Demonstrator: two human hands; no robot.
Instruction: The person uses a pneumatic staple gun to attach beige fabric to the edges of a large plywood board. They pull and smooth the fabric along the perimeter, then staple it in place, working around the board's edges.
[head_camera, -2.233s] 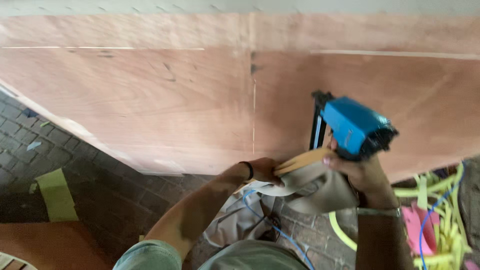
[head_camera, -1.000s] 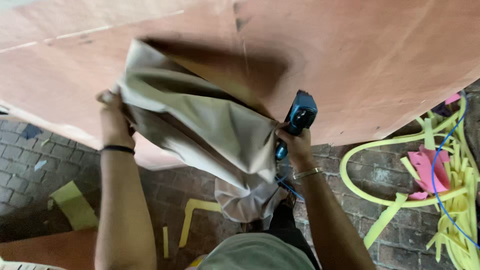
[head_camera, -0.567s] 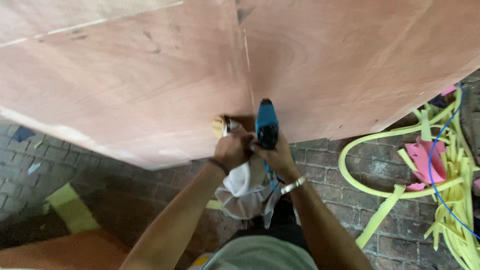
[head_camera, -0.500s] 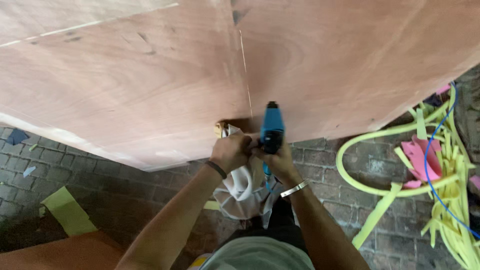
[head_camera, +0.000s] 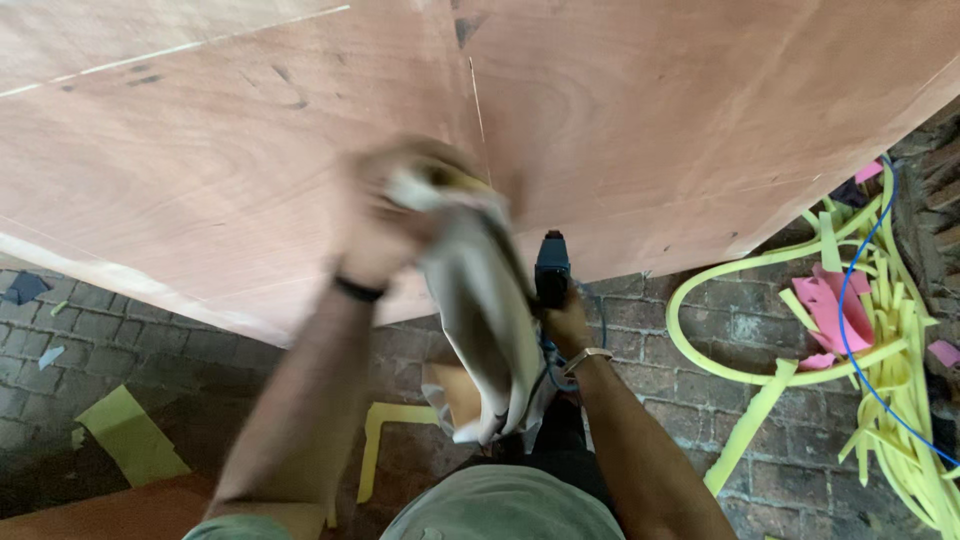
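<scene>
Since the frame half a second back, the left hand (head_camera: 385, 215) has lifted away from the blue power tool and swung up toward eleven o'clock, dragging the beige cloth with it. That hand is badly blurred, but it appears to be closed on the upper end of the pale beige fabric sheet (head_camera: 490, 320), which hangs in a long fold down toward six o'clock, in front of the person's body. A dark band circles the left wrist. At three o'clock from the cloth, the right hand (head_camera: 565, 325) is wrapped around the grip of the blue and black handheld power tool (head_camera: 551, 268), whose nose points up at twelve o'clock against the lower edge of the large reddish-brown plywood panel (head_camera: 650, 130). A metal bracelet sits on the right wrist. Over at three o'clock on the brick-paved floor (head_camera: 700, 420) lie strips of yellow-green foam offcuts (head_camera: 880, 360), pink foam scraps (head_camera: 830, 310) and a thin blue cable (head_camera: 850, 330). Near eight o'clock lies a flat yellow-green foam piece (head_camera: 130, 440).
</scene>
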